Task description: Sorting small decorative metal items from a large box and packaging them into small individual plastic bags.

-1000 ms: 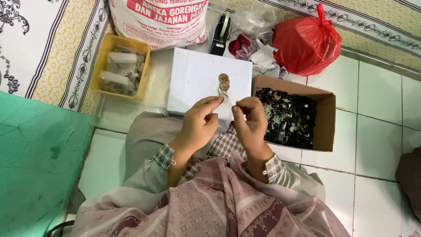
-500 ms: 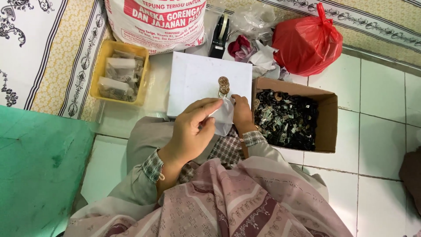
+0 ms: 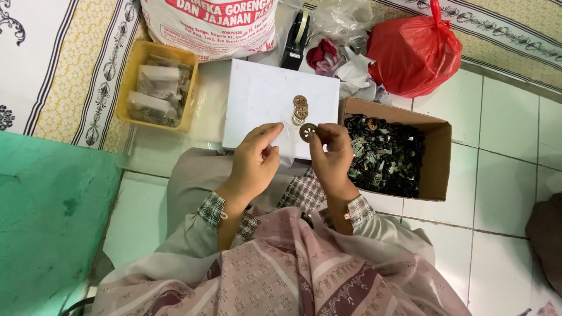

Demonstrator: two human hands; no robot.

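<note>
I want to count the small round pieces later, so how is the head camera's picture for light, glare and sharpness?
Head view: even soft light, faint shadows; round piece in the right hand and the short row on the white box read sharp; mild sheen on the red bag; dark box contents merge.

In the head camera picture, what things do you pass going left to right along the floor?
Yellow tray → white box → stack of brown discs → cardboard box of small dark pieces.

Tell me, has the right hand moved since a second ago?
Yes. The right hand has risen slightly toward the white box, now holding up a round brown button at the box's near edge.
</note>
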